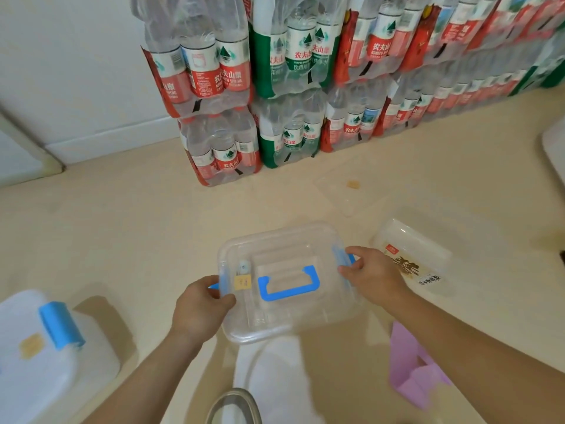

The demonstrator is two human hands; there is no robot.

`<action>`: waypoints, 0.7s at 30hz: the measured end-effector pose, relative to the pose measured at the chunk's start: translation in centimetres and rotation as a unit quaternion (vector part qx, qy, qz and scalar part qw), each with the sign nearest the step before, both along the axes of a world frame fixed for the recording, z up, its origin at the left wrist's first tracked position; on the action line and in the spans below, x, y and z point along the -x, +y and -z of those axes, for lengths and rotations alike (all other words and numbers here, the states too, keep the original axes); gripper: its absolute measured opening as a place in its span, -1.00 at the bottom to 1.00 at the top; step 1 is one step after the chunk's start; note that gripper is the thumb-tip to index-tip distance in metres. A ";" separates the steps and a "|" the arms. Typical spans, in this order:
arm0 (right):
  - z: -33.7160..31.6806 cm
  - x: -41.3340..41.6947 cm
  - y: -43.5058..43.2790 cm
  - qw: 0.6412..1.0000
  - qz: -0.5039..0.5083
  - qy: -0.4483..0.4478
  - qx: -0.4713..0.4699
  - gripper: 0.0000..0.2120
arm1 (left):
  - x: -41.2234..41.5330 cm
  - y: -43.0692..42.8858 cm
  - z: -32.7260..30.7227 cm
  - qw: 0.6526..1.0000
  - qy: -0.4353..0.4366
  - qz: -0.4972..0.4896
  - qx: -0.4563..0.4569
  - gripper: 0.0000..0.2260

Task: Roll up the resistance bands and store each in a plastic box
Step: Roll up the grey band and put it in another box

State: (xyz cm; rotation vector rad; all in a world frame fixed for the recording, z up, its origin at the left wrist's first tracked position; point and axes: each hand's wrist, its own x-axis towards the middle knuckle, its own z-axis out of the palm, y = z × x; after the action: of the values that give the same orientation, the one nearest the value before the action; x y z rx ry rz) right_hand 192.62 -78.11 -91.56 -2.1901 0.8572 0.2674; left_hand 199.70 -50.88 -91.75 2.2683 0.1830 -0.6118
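A purple band [412, 377] lies loose on the floor, near right. Left grip [200, 304] and right grip [373, 273] each pinch a blue side latch of the clear box [290, 240]. Uneven pulling might tilt the box or strain a latch.

The clear plastic box [305, 319] is colourless and see-through, with a bright blue handle [289, 287] on its lid, blue latches [342, 255] at both ends and a small yellow sticker [242, 283] beside the handle. Left of it is a milky white box [46, 377] with a light blue latch [61, 325] and a second yellow sticker [30, 345]. Right of it is a frosted tub [428, 249] printed in red, brown and black, and by its near right corner a lilac band [412, 374]. Behind it, bottle packs [214, 78] carry red or green labels with white lettering. The floor [122, 224] is cream.
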 end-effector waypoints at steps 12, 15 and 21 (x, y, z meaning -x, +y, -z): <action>0.6 -0.6 -1.0 0.971 0.150 0.058 -0.178 -0.34 | -0.2 1.3 1.7 0.952 0.189 -0.175 0.164 -0.38; -0.3 -0.9 -0.8 0.955 0.151 0.091 -0.239 -0.64 | -0.3 0.8 1.7 0.952 0.180 -0.165 0.183 -0.65; 0.5 -1.5 0.0 0.993 0.074 0.042 -0.086 -0.85 | 0.5 -1.0 0.8 0.997 0.017 -0.078 -0.004 -0.92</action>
State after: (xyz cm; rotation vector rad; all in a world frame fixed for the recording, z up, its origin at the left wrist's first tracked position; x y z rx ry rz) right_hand 194.12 -78.11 -92.10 -1.9578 1.0000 0.3491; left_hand 199.21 -51.88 -92.56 2.2261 0.3760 -0.5671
